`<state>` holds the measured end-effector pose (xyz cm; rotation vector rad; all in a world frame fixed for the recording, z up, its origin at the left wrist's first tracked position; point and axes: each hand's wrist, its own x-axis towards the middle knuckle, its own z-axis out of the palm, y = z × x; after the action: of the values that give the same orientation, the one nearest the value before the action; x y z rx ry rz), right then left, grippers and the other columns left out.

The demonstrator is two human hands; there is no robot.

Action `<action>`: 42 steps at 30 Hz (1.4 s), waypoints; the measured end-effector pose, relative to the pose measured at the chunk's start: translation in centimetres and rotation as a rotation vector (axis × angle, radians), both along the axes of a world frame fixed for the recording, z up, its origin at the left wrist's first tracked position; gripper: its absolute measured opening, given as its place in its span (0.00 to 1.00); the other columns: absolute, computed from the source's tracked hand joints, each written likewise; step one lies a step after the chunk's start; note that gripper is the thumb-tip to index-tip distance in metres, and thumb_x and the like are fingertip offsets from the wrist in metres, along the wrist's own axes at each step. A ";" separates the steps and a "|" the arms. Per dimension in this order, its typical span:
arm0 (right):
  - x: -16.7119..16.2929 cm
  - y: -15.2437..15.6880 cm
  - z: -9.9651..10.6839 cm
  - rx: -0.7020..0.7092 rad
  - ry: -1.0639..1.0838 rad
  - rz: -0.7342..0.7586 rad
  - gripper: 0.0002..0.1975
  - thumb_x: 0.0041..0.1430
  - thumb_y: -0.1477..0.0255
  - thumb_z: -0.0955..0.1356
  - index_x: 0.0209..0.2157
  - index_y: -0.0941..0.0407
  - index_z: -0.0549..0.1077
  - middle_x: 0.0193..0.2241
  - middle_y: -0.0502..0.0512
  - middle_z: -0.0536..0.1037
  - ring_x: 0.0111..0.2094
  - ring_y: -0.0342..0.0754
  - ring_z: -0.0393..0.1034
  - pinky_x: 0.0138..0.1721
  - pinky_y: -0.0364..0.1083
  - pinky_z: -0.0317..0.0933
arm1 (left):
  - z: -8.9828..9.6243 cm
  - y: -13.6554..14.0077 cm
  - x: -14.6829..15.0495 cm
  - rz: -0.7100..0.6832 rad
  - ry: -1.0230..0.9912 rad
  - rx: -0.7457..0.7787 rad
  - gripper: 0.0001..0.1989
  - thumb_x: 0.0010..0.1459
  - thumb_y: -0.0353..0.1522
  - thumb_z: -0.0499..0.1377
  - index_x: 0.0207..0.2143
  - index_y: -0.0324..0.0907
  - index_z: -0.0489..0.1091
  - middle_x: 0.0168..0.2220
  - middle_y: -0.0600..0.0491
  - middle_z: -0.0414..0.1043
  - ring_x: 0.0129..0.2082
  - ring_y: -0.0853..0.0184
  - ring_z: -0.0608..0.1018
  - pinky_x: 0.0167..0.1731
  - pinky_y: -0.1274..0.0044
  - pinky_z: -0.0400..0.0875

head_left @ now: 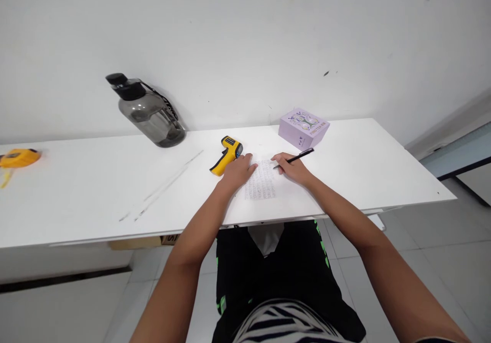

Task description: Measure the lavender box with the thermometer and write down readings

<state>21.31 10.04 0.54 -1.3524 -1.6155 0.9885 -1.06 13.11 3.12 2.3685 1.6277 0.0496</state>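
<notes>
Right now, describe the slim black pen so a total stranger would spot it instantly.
Find the long white table against the pale wall, then the thin, pale, marked sheet on it. At that sheet's right side, the person's right hand grips the slim black pen. Unlike the lilac printed box beyond it, it is stick-thin and held.

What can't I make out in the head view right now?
All in the head view:
- Writing on the paper: too small and faint to read; the left hand covers part of the sheet.
- Tip of the pen in the right hand: too small to tell whether it touches the paper.
- Yellow object at far left: blurred, cut off by the picture's left edge.
- Carton below: mostly hidden by the table.
</notes>
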 end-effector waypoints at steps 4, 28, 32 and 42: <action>0.5 0.2 -0.3 0.211 -0.265 -0.031 0.17 0.66 0.56 0.65 0.36 0.52 0.79 0.36 0.55 0.82 0.41 0.52 0.75 0.46 0.49 0.64 | 0.2 -0.1 0.0 0.001 -0.007 -0.001 0.21 0.71 0.42 0.48 0.61 0.44 0.62 0.58 0.42 0.72 0.57 0.53 0.75 0.49 0.66 0.70; 1.5 1.0 -1.2 0.301 -0.439 -0.279 0.20 0.66 0.65 0.61 0.53 0.55 0.75 0.41 0.61 0.80 0.35 0.53 0.72 0.46 0.54 0.67 | 0.5 -0.2 -0.2 0.000 -0.019 -0.014 0.25 0.72 0.41 0.44 0.67 0.42 0.58 0.46 0.43 0.80 0.50 0.51 0.79 0.43 0.66 0.71; 3.5 1.5 -0.7 0.595 -0.524 -0.552 0.18 0.66 0.61 0.62 0.47 0.56 0.77 0.48 0.67 0.74 0.53 0.62 0.68 0.59 0.62 0.61 | 0.7 -0.3 -0.2 -0.035 -0.124 -0.011 0.24 0.73 0.42 0.44 0.64 0.45 0.62 0.38 0.49 0.80 0.46 0.55 0.81 0.41 0.69 0.70; 8.0 3.7 -2.2 0.252 -0.433 -0.776 0.35 0.57 0.47 0.68 0.61 0.51 0.68 0.69 0.67 0.49 0.72 0.75 0.34 0.64 0.78 0.46 | 1.0 0.7 -1.3 0.032 -0.163 0.206 0.23 0.74 0.41 0.39 0.55 0.48 0.70 0.45 0.50 0.79 0.44 0.58 0.80 0.42 0.70 0.70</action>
<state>29.33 13.69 -1.71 -1.8685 -1.2490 0.0305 -2.39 13.79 4.15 2.4122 1.6522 0.4251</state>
